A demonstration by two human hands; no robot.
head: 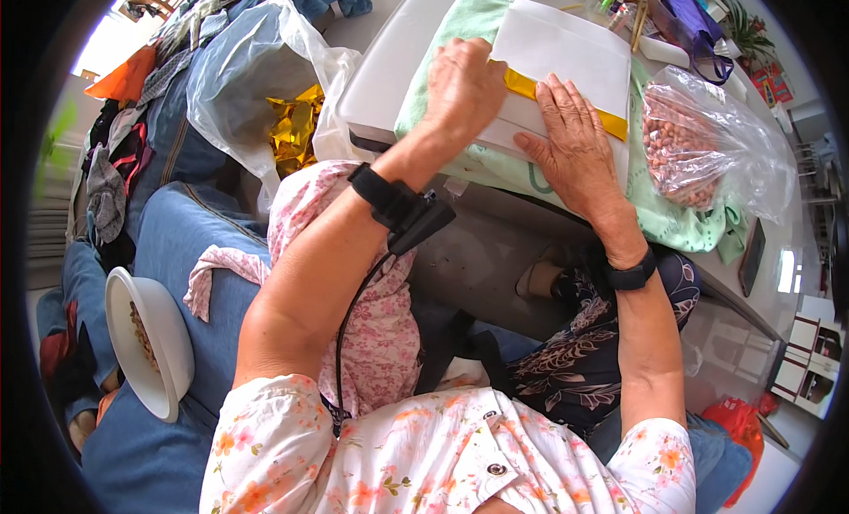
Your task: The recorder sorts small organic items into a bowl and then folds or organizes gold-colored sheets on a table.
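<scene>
A sheet of white paper [564, 50] lies on a pale green towel [464, 23] at the table's near edge. Across the paper runs a narrow strip of shiny gold foil [521, 83], with more white paper on its near side. My left hand [467, 83] is curled at the strip's left end; its fingertips are hidden, so I cannot tell if it pinches anything. My right hand [574, 143] rests flat across the strip and paper, fingers slightly apart, holding nothing.
Right of the paper sits a clear plastic bag of peanuts [683, 139]. Crumpled gold foil [295, 126] lies in an open plastic bag [242, 70] at left. A white basin [156, 341] stands on blue denim [199, 229]. A phone [751, 259] lies near the table's right edge.
</scene>
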